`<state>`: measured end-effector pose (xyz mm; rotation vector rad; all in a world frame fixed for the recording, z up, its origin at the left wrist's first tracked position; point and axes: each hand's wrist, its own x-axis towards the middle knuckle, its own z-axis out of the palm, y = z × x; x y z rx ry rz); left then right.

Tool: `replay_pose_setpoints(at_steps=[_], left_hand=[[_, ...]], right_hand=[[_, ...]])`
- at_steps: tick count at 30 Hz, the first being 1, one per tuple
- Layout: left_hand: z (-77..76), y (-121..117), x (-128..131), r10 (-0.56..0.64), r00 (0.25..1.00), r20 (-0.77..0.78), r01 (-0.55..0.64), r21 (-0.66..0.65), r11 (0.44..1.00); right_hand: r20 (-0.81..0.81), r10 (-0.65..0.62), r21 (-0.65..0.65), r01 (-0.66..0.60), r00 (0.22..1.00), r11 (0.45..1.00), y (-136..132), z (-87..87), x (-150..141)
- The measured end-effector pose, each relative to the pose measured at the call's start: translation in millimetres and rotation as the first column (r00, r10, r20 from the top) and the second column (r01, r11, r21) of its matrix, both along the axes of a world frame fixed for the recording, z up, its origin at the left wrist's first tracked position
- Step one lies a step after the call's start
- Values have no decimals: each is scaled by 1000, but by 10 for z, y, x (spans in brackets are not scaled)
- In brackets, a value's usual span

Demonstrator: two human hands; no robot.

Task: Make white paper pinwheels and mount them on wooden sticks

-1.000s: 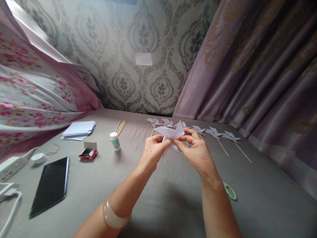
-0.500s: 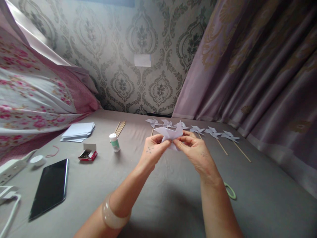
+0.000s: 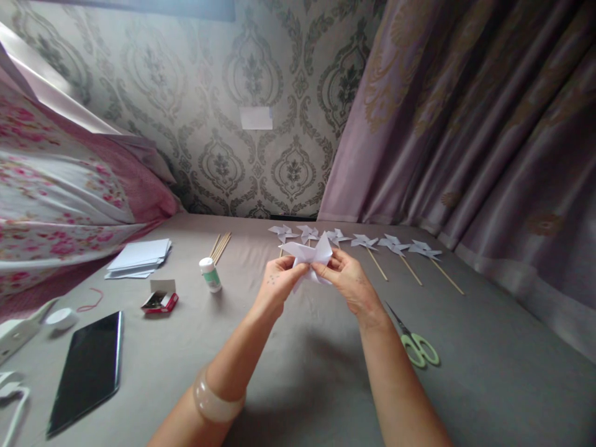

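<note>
A white paper pinwheel [image 3: 309, 253], without a visible stick, is held up between both hands above the grey cloth. My left hand [image 3: 280, 277] pinches it near the centre from the left, thumb in front and fingers behind. From the other side my right hand [image 3: 347, 277] grips it the same way, the two thumb tips almost meeting at the middle. Behind the hands lies a row of several finished pinwheels on sticks [image 3: 365, 242]. Green-handled scissors [image 3: 414, 344] rest to the right of my right forearm.
Left of the hands stand a glue bottle [image 3: 211, 275] and a small open red box [image 3: 159, 302] with dark bits inside. Several wooden sticks [image 3: 220, 246] and a paper stack [image 3: 139, 257] lie farther back. A tablet [image 3: 87, 372] and a power strip [image 3: 21, 332] are at the left.
The view has shifted slightly, so the hands and pinwheel appear a bit farther left. The scissors now show almost whole beside my right forearm. Both hands keep their hold.
</note>
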<state>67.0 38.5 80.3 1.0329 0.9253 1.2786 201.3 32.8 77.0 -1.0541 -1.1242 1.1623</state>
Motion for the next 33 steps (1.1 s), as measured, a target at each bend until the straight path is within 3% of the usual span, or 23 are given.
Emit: replay_pose_setpoints(at_steps=[9,21,33], left_hand=[[-131,107,-36,-3,998,-59,0,-52,999],[-125,104,-38,0,995,-97,-3,-29,1000],[-158,105,-30,28,990,-138,-21,46,999]], right_hand=[[-37,1,-64,-4,999,998,88,-142,-4],[-26,-12,-70,10,1000,997,105,-189,1],[85,-24,-28,26,996,999,113,-217,21]])
